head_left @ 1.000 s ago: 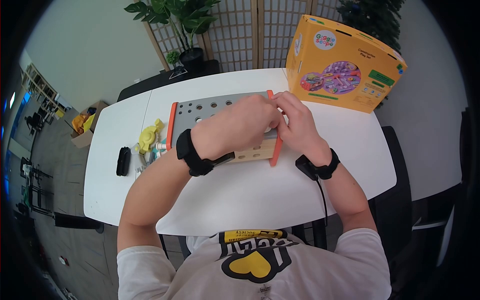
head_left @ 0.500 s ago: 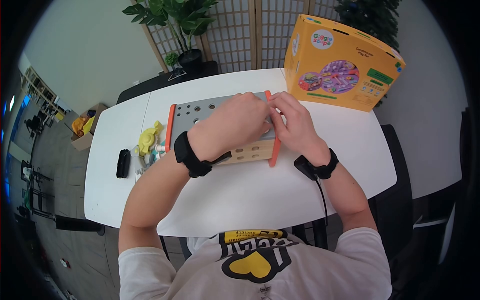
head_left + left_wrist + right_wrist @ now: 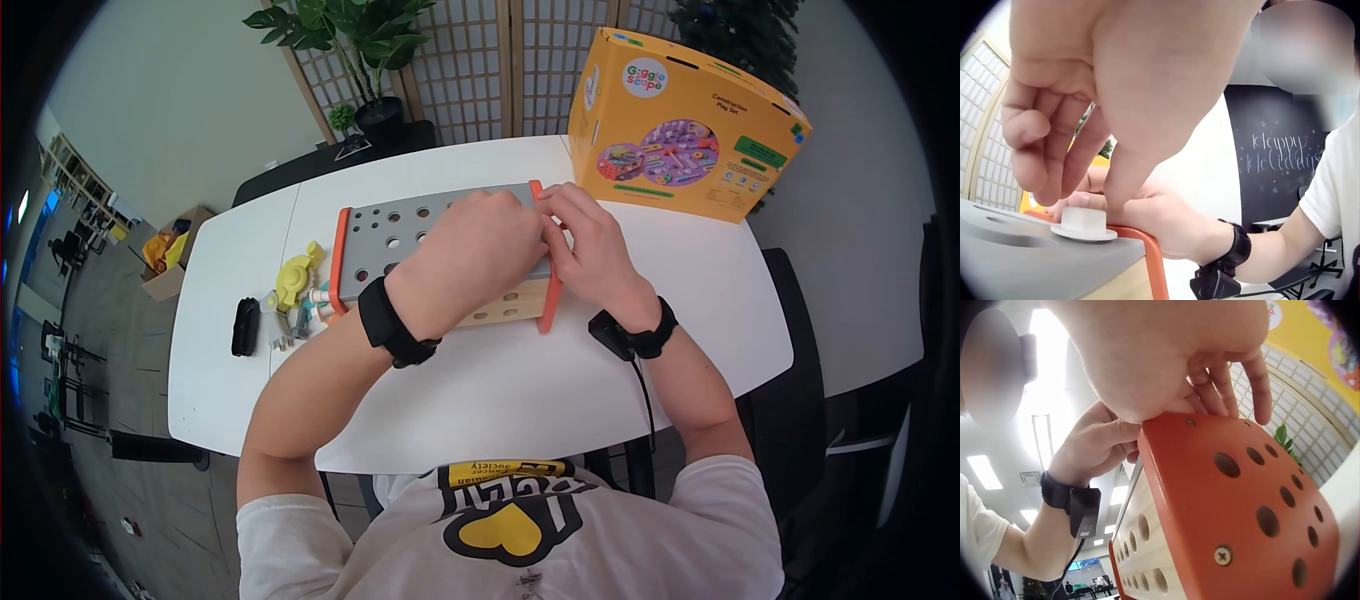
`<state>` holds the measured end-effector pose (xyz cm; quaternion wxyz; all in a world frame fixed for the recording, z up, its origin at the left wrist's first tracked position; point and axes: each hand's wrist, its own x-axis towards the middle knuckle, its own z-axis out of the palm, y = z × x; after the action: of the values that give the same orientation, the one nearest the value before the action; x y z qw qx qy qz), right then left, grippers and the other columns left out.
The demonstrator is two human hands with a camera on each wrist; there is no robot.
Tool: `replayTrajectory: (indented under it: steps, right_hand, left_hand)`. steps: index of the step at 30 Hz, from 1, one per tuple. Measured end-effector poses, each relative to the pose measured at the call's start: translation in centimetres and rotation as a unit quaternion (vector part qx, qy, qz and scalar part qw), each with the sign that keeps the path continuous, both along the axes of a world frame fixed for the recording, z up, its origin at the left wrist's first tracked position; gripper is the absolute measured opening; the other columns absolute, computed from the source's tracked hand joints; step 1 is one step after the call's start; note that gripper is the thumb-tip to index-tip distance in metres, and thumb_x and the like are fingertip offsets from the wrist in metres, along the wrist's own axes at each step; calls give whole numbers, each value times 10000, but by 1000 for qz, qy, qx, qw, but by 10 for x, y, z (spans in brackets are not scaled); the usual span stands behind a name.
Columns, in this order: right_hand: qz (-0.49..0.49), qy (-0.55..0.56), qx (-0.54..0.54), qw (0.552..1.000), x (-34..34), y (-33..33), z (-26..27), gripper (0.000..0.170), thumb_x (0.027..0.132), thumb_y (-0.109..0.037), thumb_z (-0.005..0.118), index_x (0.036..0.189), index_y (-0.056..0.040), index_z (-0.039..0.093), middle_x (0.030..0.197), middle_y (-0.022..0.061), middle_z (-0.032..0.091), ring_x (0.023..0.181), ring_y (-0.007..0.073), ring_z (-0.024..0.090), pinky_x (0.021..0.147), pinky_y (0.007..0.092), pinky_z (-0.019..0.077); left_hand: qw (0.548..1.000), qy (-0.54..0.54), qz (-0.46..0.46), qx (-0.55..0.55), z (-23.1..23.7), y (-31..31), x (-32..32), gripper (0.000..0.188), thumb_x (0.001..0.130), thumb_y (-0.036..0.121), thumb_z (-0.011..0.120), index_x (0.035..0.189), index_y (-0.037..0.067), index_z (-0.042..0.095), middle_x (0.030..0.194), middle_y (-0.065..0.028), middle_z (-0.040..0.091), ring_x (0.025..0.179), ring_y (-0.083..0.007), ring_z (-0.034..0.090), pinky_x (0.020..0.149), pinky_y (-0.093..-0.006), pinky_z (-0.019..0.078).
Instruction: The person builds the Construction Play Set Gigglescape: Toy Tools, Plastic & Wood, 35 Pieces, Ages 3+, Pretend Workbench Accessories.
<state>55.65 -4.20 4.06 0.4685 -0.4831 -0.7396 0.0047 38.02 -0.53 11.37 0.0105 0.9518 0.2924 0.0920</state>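
Observation:
A toy workbench with a grey perforated top (image 3: 365, 245) and orange end panels (image 3: 1200, 500) stands on the table. My left hand (image 3: 475, 245) bends over its right part, thumb and fingers pointing down. My right hand (image 3: 598, 255) lies over the right end panel, its thumb and forefinger reaching to the left fingertips. In the left wrist view, a white flanged plastic piece (image 3: 1084, 226) sits on the top's corner, right in front of both hands' fingertips. The left hand covers this spot in the head view. I cannot tell what the fingertips hold.
A yellow toy box (image 3: 690, 130) stands at the table's back right. Left of the workbench lie a yellow plastic part (image 3: 296, 280), several small pieces and a black case (image 3: 246, 327). A cable (image 3: 646, 405) hangs from the right wrist camera.
My left wrist has turned and shifted slightly right, showing more of the grey top's front left holes. The right hand stays nearly still at the end panel.

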Motion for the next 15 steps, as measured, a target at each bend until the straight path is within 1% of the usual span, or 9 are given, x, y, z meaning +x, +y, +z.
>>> replayTrajectory:
  steps: [3,4,7,9,11,14,15]
  right_hand:
    - [1,-1,5,1000,0,0,0,35,923,-40,594,946,-19,609,967,105,608,875,335,627,726,402,528]
    - [1,-3,7,1000,0,-1,0,35,923,-42,595,945,-19,609,968,106,609,874,336,628,726,401,529]
    - [1,1,8,1000,1,0,0,31,924,-43,595,938,-21,610,961,106,609,869,336,629,720,401,529]
    - [0,-6,1,1000,1,-1,1,34,922,-48,598,940,-22,611,963,106,610,868,336,630,719,399,529]
    - [-1,-2,-9,1000,2,-1,1,39,920,-51,601,945,-23,614,965,105,612,868,336,631,718,398,528]
    - [-4,7,-17,1000,2,0,0,51,915,-54,606,955,-25,620,971,104,616,870,335,633,721,396,527]
    - [-6,3,-11,1000,2,0,0,55,913,-55,607,958,-25,621,976,104,618,873,335,635,724,395,528]
  left_hand:
    - [995,-43,-65,-55,9,-5,-3,84,826,43,686,863,-29,708,823,-189,684,823,-360,689,756,-421,553]
    - [993,-46,-85,-69,20,-10,-5,72,807,8,682,861,-35,702,835,-190,685,829,-364,687,763,-420,553]
    - [986,-64,-120,-95,29,-14,-8,115,753,-61,677,866,-47,689,862,-188,683,849,-377,680,785,-425,550]
    - [981,-82,-136,-114,27,-9,-10,135,742,-65,674,875,-45,688,867,-182,681,859,-383,675,798,-430,546]
    - [973,-102,-152,-139,22,3,-10,132,756,-36,669,886,-33,692,863,-175,679,863,-387,671,807,-436,543]
    - [978,-160,-116,-70,22,-5,-9,127,799,38,697,913,-19,703,866,-171,679,856,-379,674,812,-433,545]
    - [986,-123,-96,-52,21,-8,-10,128,816,54,699,919,-20,704,874,-172,680,855,-376,675,810,-433,545]
